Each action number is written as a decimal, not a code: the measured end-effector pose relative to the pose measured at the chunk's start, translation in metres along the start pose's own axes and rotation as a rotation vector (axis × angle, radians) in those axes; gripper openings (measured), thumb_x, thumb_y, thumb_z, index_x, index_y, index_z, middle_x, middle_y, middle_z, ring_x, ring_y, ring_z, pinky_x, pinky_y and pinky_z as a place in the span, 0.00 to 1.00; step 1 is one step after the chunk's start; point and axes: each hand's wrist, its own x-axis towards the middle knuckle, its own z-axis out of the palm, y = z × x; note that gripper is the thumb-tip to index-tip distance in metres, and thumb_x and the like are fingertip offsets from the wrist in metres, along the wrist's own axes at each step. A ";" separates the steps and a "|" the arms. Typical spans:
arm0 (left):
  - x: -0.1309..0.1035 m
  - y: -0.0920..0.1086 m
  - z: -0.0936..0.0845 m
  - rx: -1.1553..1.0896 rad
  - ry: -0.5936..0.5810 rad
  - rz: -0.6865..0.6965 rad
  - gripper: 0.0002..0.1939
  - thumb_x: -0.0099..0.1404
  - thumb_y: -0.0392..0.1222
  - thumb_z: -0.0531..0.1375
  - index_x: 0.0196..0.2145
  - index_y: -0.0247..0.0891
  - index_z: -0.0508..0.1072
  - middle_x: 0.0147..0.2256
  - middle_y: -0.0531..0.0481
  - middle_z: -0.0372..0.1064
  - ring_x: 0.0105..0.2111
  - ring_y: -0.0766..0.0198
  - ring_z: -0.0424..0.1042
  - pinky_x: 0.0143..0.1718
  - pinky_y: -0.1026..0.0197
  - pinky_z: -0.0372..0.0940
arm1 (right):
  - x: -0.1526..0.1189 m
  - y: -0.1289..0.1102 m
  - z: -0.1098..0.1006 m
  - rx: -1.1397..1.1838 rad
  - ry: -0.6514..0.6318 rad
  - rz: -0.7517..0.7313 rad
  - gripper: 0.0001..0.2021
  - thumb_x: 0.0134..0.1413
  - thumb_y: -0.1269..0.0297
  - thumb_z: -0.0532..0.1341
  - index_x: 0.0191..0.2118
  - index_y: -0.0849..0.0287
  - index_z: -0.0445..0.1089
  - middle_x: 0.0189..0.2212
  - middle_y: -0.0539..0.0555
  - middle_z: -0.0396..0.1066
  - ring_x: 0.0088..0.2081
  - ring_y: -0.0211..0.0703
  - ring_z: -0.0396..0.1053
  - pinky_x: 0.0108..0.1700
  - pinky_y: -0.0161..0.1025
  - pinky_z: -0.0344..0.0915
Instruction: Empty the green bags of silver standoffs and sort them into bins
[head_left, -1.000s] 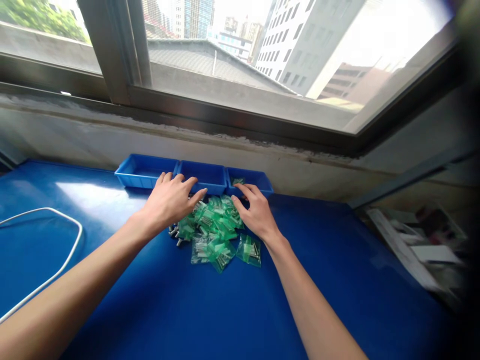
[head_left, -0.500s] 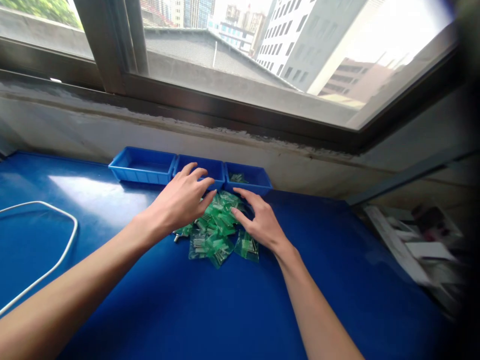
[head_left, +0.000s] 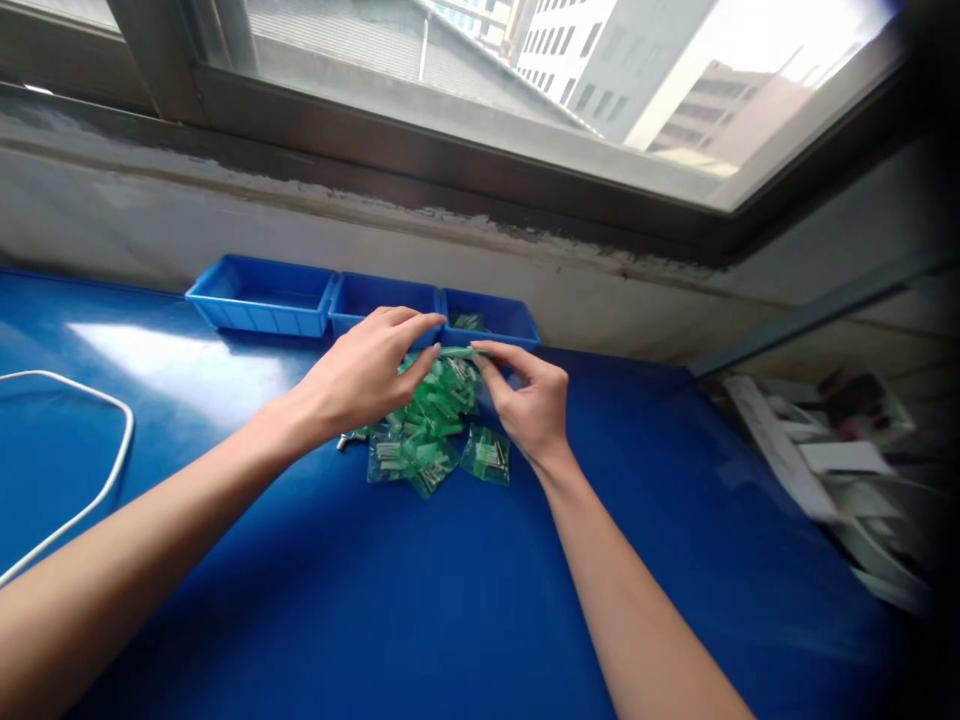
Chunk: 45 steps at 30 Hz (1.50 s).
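A heap of small clear-and-green plastic bags [head_left: 435, 405] with metal pins inside lies on the blue table. My right hand [head_left: 529, 400] pinches one green plastic bag [head_left: 456, 352] between thumb and forefinger, just above the heap's far side. On the other side, my left hand [head_left: 367, 370] hovers over the heap with thumb and fingers apart, its fingertips close to the held bag. One flat bag [head_left: 487, 455] lies at the heap's right edge. A small metal piece [head_left: 343, 441] sits at the left edge.
Behind the heap, three blue bins stand in a row against the wall: a left bin [head_left: 259, 312], a middle bin [head_left: 349, 318] and a right bin [head_left: 517, 325] with small bags inside. A white cable [head_left: 124, 440] curves across the table's left. Cluttered items [head_left: 840, 460] are at right.
My right hand has closed its thumb and forefinger on a bag and lifted it off the heap. My left hand has moved nearer to it. The camera view has tilted down slightly.
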 end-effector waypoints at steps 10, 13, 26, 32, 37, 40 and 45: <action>0.004 -0.003 -0.006 -0.658 -0.055 -0.323 0.17 0.60 0.49 0.68 0.41 0.34 0.82 0.33 0.43 0.81 0.33 0.57 0.80 0.35 0.58 0.75 | 0.005 -0.003 0.002 0.484 0.011 0.379 0.18 0.52 0.52 0.71 0.46 0.52 0.73 0.33 0.49 0.79 0.31 0.42 0.76 0.39 0.45 0.77; 0.005 -0.003 -0.008 -0.682 -0.037 -0.357 0.17 0.59 0.49 0.69 0.40 0.33 0.81 0.33 0.43 0.81 0.32 0.57 0.80 0.35 0.58 0.75 | 0.005 -0.005 -0.002 0.540 -0.069 0.435 0.21 0.51 0.51 0.71 0.49 0.51 0.72 0.29 0.47 0.77 0.27 0.40 0.74 0.33 0.42 0.76; 0.001 -0.003 0.003 -0.283 0.015 -0.110 0.14 0.68 0.46 0.60 0.43 0.35 0.80 0.42 0.44 0.80 0.39 0.58 0.79 0.42 0.58 0.72 | 0.009 0.016 0.001 0.566 0.121 0.365 0.13 0.55 0.55 0.68 0.42 0.53 0.67 0.49 0.54 0.78 0.55 0.48 0.75 0.57 0.49 0.73; -0.001 -0.006 0.008 -0.088 -0.097 0.039 0.16 0.70 0.46 0.59 0.47 0.35 0.80 0.47 0.42 0.79 0.49 0.52 0.76 0.53 0.51 0.69 | 0.010 0.018 -0.001 0.489 0.089 0.305 0.14 0.57 0.59 0.65 0.48 0.53 0.70 0.56 0.57 0.74 0.61 0.49 0.70 0.62 0.52 0.69; -0.002 -0.010 0.013 -0.007 -0.173 0.093 0.19 0.71 0.49 0.57 0.51 0.36 0.79 0.52 0.42 0.77 0.56 0.50 0.71 0.59 0.48 0.65 | 0.006 0.006 -0.006 0.041 -0.027 0.121 0.11 0.57 0.60 0.66 0.45 0.54 0.74 0.49 0.56 0.78 0.50 0.50 0.76 0.55 0.52 0.72; -0.003 -0.012 0.015 0.021 -0.221 0.121 0.19 0.71 0.48 0.57 0.52 0.36 0.79 0.52 0.41 0.77 0.55 0.49 0.72 0.58 0.49 0.66 | 0.004 0.001 -0.013 -0.208 -0.273 -0.012 0.13 0.55 0.60 0.67 0.47 0.53 0.76 0.46 0.54 0.79 0.50 0.52 0.75 0.56 0.54 0.70; -0.003 -0.012 0.013 0.043 -0.264 0.098 0.20 0.71 0.46 0.56 0.53 0.35 0.78 0.53 0.40 0.76 0.54 0.48 0.74 0.57 0.49 0.68 | 0.003 0.003 -0.015 -0.210 -0.447 -0.037 0.18 0.57 0.61 0.66 0.54 0.51 0.74 0.51 0.53 0.78 0.51 0.51 0.74 0.56 0.53 0.70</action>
